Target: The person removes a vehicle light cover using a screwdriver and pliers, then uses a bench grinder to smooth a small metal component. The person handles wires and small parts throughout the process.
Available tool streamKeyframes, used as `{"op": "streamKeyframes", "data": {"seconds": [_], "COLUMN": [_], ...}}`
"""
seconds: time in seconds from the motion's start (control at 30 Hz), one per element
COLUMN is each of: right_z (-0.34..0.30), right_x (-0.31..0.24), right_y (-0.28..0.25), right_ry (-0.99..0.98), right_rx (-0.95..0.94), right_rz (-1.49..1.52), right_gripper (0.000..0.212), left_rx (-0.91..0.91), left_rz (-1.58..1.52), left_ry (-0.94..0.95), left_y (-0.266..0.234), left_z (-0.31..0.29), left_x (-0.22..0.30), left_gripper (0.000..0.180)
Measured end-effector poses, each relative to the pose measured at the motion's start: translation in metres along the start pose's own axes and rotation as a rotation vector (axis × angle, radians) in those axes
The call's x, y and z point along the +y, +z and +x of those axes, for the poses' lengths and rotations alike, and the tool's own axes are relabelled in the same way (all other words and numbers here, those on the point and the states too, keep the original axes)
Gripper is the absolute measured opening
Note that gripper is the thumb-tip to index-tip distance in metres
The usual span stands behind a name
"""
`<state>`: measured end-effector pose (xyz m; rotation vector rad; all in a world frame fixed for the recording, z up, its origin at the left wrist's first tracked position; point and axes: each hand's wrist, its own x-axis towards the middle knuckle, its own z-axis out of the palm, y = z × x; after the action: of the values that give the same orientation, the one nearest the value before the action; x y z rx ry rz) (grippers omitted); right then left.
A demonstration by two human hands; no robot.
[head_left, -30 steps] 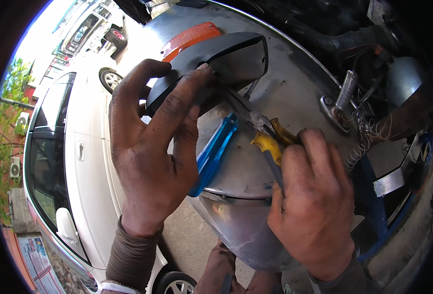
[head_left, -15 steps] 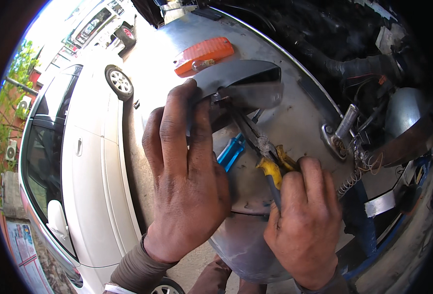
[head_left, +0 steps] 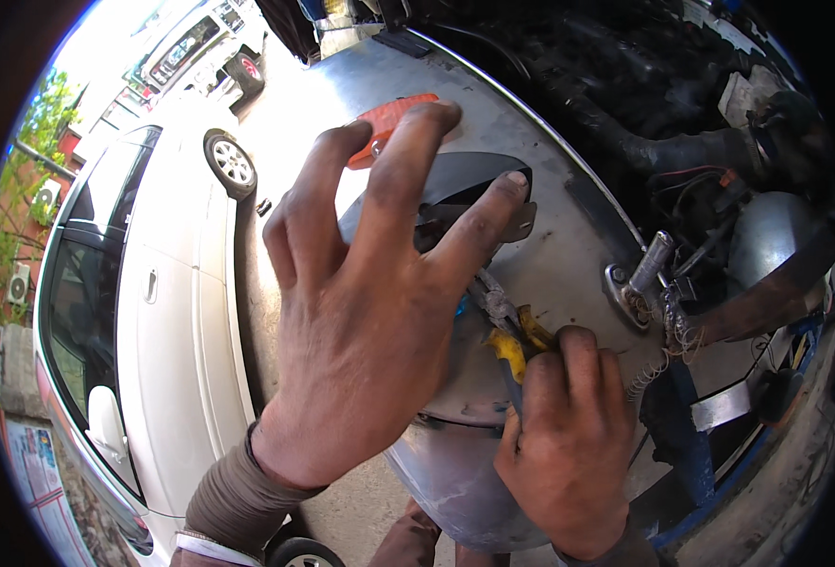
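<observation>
My left hand (head_left: 361, 312) is spread wide above a dark grey, hollow housing (head_left: 465, 168), its thumb tip at the housing's right rim. Whether the thumb presses on the rim I cannot tell. In my right hand (head_left: 569, 444) is a pair of pliers with yellow and dark grips (head_left: 509, 352). Their jaws reach toward the housing and disappear behind my left hand. A thin metal strip (head_left: 519, 227) sticks out of the housing's open side. Behind my left fingertips lies an orange ribbed lens (head_left: 394, 115). Only a sliver of a blue handle (head_left: 461, 304) shows beside my left hand.
These things rest on a grey metal panel (head_left: 569, 274). At right is an open vehicle bay with hoses (head_left: 691, 137), a metal fitting (head_left: 639, 279) and a coiled spring (head_left: 646, 376). A white car (head_left: 177, 283) stands at left.
My left hand has let go of the housing and spread its fingers, moving up and right over it. The housing sits slightly lower. The pliers have shifted a little down and left.
</observation>
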<state>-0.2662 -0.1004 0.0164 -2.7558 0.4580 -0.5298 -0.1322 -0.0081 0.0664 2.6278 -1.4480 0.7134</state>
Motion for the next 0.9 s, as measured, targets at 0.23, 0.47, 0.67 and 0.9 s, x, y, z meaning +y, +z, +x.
{"op": "streamKeyframes", "data": {"seconds": [0.23, 0.47, 0.67, 0.9], "right_z": [0.002, 0.000, 0.000, 0.003], "right_x": [0.003, 0.004, -0.001, 0.008], "right_y": [0.001, 0.004, 0.013, 0.026], "right_ry": [-0.026, 0.000, 0.009, -0.072], "right_rx": [0.056, 0.074, 0.249, 0.325], "right_rz": [-0.026, -0.004, -0.003, -0.101], "right_gripper": [0.020, 0.018, 0.016, 0.015], "left_rx": [0.103, 0.214, 0.210, 0.197], "left_rz": [-0.092, -0.114, -0.390, -0.445], "left_ry": [-0.013, -0.094, -0.207, -0.188], "left_y": [-0.001, 0.018, 0.029, 0.029], "left_z": [-0.004, -0.027, -0.026, -0.024], "left_x": [-0.006, -0.006, -0.014, -0.019], "left_gripper": [0.020, 0.025, 0.018, 0.017]}}
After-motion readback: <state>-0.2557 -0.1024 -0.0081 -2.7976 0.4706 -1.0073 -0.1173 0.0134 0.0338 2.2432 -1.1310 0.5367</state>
